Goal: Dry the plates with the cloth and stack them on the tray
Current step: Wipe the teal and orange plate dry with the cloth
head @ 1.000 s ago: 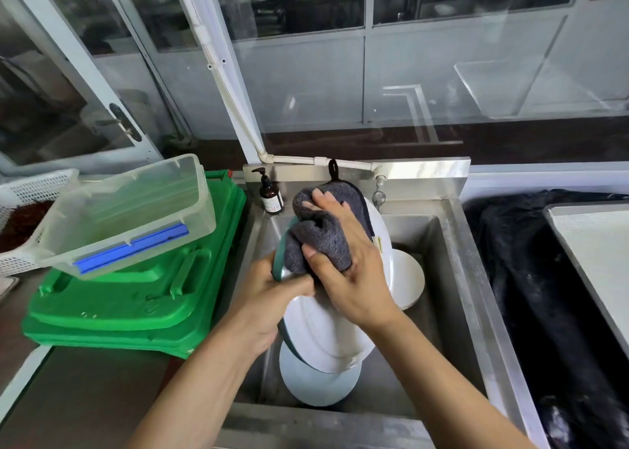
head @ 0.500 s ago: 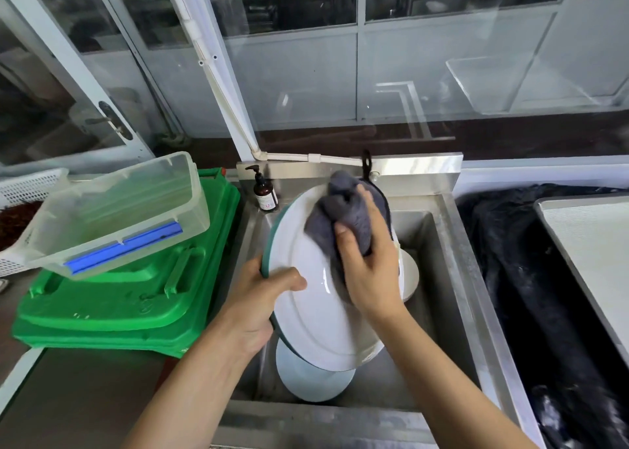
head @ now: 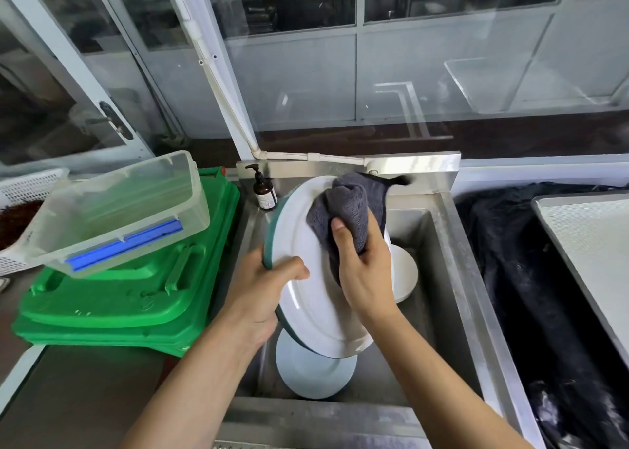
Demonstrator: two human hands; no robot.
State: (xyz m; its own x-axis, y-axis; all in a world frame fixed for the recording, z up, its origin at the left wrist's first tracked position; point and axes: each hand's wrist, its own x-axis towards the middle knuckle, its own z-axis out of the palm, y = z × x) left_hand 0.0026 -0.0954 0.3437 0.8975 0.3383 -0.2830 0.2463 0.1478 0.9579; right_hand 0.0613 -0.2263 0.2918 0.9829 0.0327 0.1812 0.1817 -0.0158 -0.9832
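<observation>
Two bare forearms enter from the 6 o'clock edge of the frame, with no sleeves, gloves, watch or jewellery visible on either. The left hand (head: pixel 269 287), at about 7 o'clock from centre, shows its thumb and the back of the palm. The right hand (head: pixel 366 268), near centre, shows short, unpainted fingernails and its knuckles.

A steel sink (head: pixel 439 244) sits against a steel backsplash (head: pixel 408 166). Behind it, glass panels (head: pixel 292 84) in pale frames reflect daylight. A white pipe (head: pixel 218 74) runs diagonally down to the backsplash. A glass door (head: pixel 61 108) with a lock plate stands at far left. Left of the sink, a clear bin (head: pixel 115 210) rests on stacked green lids (head: pixel 129 299). A white basket (head: pixel 27 186) lies beyond. Right of the sink lies dark cloth-like material (head: pixel 531 278).
</observation>
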